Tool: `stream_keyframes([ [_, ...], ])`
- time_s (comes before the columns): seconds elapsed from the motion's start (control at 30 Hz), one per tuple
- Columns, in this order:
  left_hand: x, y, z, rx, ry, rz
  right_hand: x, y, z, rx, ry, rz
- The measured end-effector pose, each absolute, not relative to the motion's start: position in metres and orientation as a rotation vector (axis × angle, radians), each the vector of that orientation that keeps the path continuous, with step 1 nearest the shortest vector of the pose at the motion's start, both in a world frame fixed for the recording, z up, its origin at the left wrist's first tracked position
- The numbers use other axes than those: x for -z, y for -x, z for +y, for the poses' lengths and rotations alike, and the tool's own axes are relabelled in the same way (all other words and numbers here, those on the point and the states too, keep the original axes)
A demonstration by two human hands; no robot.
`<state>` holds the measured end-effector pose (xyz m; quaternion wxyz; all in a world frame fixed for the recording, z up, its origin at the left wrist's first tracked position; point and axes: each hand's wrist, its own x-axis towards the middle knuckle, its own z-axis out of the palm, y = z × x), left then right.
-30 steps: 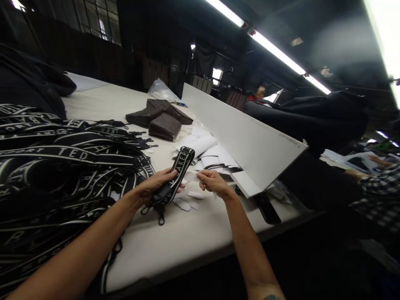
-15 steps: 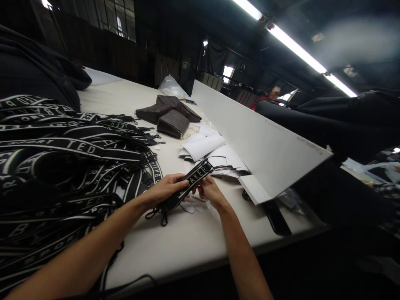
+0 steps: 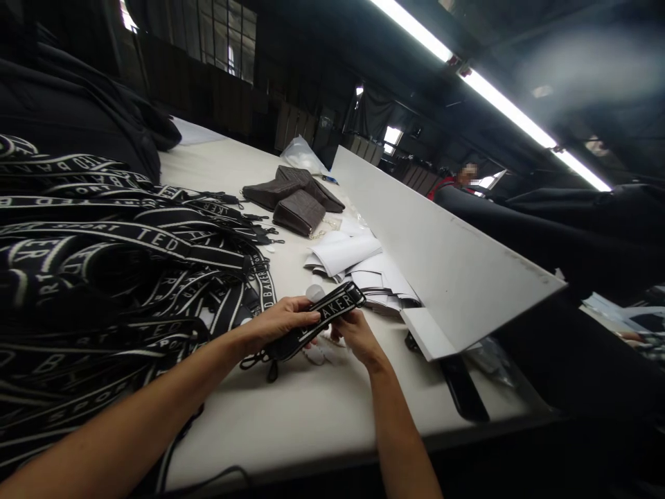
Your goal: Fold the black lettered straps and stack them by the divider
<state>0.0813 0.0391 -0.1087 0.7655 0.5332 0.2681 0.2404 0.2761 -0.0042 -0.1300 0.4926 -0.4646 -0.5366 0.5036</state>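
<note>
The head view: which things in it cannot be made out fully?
In the head view:
Right hand: partly hidden behind the folded strap; its grip is unclear.
Folded strap's wording before "AKER": partly covered by the left hand.
Black phone-like object: far end hidden by the white board.
Strap pile: cut off by the left edge.

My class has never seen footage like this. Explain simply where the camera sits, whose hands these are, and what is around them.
No machine here: a person wears the camera on their head, looking forward and down at their own bare hands. The left hand holds a folded black strap with pale lettering. The right hand is by its far end, fingertips partly hidden. On the pale table lie a heap of similar straps at left, dark bags and white sheets further back.
</note>
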Motion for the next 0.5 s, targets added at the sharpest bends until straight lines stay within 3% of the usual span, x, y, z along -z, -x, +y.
stream_keyframes([
  [0.2, 0.105, -0.078, 0.045, -0.63, -1.135, 0.624, 0.125, -0.268, -0.004, -1.059, 1.135, -1.35],
  [0.5, 0.108, -0.076, 0.046, -0.563, -1.139, 0.605, 0.134, -0.256, -0.002, -1.089, 1.174, -1.276],
])
